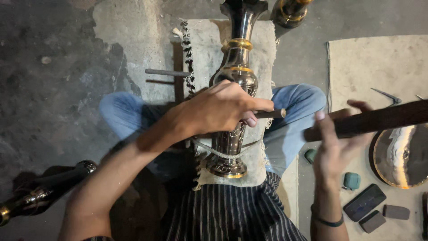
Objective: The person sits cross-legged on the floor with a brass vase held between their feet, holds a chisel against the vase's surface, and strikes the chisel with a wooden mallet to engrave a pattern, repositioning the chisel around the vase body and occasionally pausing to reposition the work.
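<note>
A tall polished metal vase [236,73] with gold bands lies across my lap on a pale cloth [205,49], tied down by a cord near its base. My left hand [218,109] rests on the vase's body and grips a short dark metal chisel [269,114] whose tip points right. My right hand [334,145] is raised at the right, blurred, fingers closed around a long dark wooden stick [379,119] held level beside the chisel's end.
Another dark metal vase [42,192] lies at lower left. A round brass plate [403,154], a phone [364,201], small grey blocks [396,212] and a green case [351,180] lie on a mat at right. A metal rod [167,72] lies on the concrete floor.
</note>
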